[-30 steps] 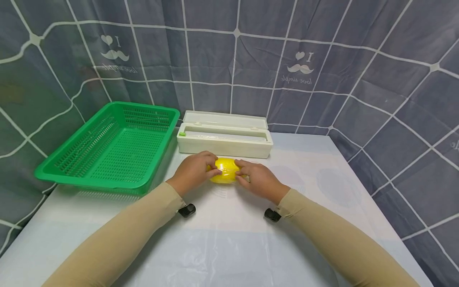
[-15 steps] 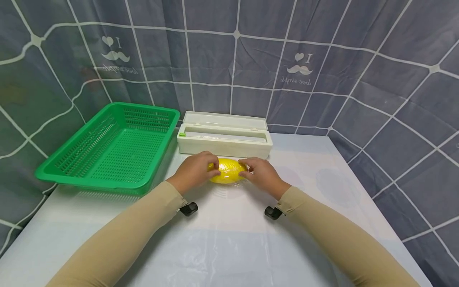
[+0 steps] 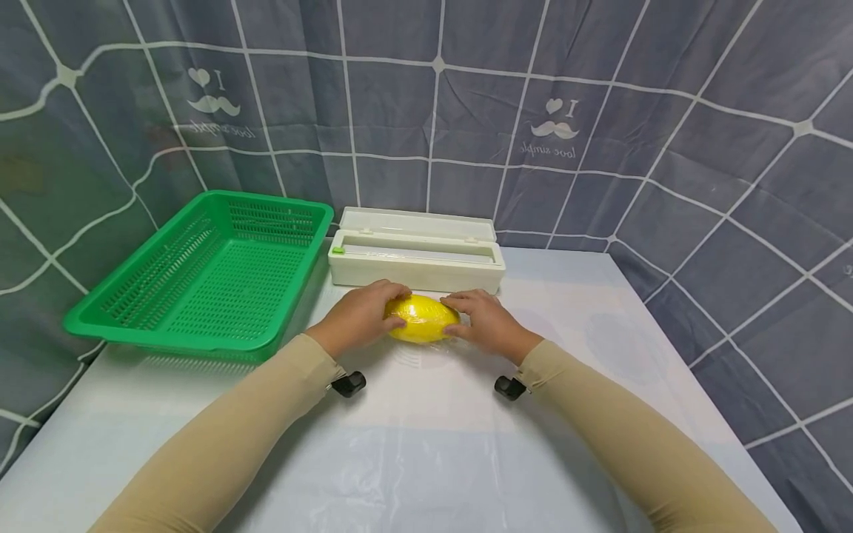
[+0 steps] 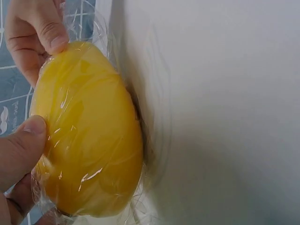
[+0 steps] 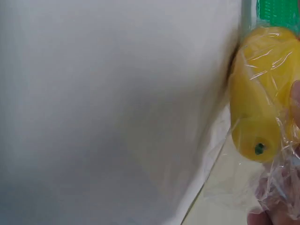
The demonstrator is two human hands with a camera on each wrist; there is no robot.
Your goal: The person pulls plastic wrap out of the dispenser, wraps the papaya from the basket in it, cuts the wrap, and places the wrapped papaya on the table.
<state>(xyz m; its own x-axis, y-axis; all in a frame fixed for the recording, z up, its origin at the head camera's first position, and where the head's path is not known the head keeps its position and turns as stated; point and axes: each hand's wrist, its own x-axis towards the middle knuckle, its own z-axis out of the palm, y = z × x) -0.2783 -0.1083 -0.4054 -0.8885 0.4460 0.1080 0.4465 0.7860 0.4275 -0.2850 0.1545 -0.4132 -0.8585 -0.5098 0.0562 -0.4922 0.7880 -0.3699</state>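
A yellow oval fruit [image 3: 424,318], wrapped in clear plastic film, lies lengthwise between both hands on the white table [image 3: 433,459]. My left hand [image 3: 356,317] grips its left end, thumb in front and fingers over the far side. The right hand [image 3: 492,326] holds the other end the same way. Seen from the left wrist, creases run across the plastic film [image 4: 91,176] and loose film sticks out at both ends. In the right wrist view a small green stem spot [image 5: 259,148] shows on the fruit's end, with bunched film beside it at the right fingers.
Just behind the hands stands a white cling film dispenser [image 3: 416,275], its lid [image 3: 418,222] raised, a green slider [image 3: 338,250] at its left. A green slotted basket [image 3: 286,311] is at the left. Grey checked curtains [image 3: 480,111] enclose the table's back and sides.
The right hand has moved slightly right, uncovering more of the fruit. Left fingers have straightened from a curled pinch and lie along the fruit's far side. Basket and dispenser have stayed put.
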